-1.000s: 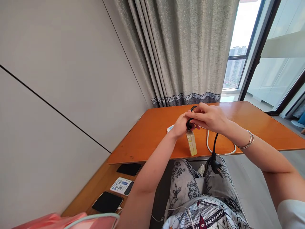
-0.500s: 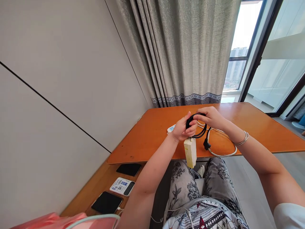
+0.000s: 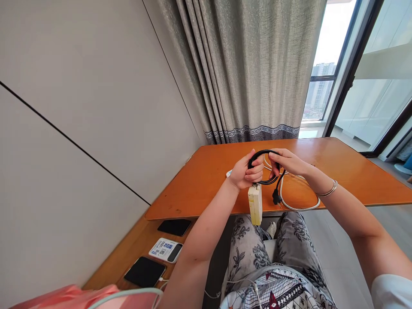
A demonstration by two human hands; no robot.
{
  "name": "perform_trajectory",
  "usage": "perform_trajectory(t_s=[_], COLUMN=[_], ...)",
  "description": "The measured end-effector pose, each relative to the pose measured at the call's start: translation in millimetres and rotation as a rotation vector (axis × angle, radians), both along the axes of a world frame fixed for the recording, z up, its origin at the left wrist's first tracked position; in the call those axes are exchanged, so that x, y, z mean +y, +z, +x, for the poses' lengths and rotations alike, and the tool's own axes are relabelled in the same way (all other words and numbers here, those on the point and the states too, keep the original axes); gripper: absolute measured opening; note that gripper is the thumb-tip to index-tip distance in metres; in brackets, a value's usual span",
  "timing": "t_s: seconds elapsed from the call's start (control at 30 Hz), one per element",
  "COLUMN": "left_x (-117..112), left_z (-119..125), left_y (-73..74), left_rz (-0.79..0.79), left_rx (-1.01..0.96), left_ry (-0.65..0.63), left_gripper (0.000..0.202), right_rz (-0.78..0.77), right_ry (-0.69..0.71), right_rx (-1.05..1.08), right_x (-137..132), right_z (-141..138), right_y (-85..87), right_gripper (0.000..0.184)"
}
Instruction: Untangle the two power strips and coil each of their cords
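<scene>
A black power cord (image 3: 264, 152) is coiled in a loop between my two hands above the near side of the table. My left hand (image 3: 247, 171) is closed around the left side of the loop. Below that hand hangs a cream-coloured power adapter (image 3: 255, 204), just past the table's near edge. My right hand (image 3: 286, 161) grips the right side of the loop between thumb and fingers. From there the cord's end dangles with a black plug (image 3: 277, 197), its metal prongs pointing down.
A white cable (image 3: 301, 210) curves over the orange-brown table (image 3: 347, 171). Part of a white power strip (image 3: 228, 173) shows behind my left hand. Lower left, a shelf holds a black phone (image 3: 174, 227), a white device (image 3: 165, 250) and a black tablet-like device (image 3: 144, 271). A curtain (image 3: 257, 77) hangs behind.
My right hand has moved from the top of the loop to its right side, and the coil looks rounder. The plug has swung slightly left. My left hand keeps its grip.
</scene>
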State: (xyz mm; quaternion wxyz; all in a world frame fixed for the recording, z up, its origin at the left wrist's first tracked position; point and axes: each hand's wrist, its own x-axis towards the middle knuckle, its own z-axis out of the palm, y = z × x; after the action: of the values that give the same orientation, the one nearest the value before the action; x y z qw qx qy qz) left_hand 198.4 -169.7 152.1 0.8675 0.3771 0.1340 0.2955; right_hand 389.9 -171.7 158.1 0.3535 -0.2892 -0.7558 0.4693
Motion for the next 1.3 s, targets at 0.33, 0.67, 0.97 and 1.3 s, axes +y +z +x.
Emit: perform_trajectory(t_s=[0.33,0.67,0.97,1.3], left_x=[-4.6,-5.5,-14.2,-1.0], left_z=[8.5,9.1,9.2,0.4], left_y=[-5.4,1.0,13.0,11.5], left_rz=[0.046,0.084,0.151,0.229], left_rx=[-0.01,0.083,-0.024,-0.077], left_ry=[0.0,-0.056,0.209,0.411], left_gripper=[0.054,0.052,0.054,0.049], right_rz=[-0.161,-0.294,-0.15,0.04], right_ry=[0.013,-0.125,-0.204,-0.247], right_rx=[0.063,0.057,0.33,-0.047], right_x=[8.0,6.1,6.3,-19.5], right_z=[-8.3,-6.7,-18.0,-6.3], right_y=[-5.3,2.4,-34.4,-75.0], right_gripper=[0.069,0.069,0.064,0.039])
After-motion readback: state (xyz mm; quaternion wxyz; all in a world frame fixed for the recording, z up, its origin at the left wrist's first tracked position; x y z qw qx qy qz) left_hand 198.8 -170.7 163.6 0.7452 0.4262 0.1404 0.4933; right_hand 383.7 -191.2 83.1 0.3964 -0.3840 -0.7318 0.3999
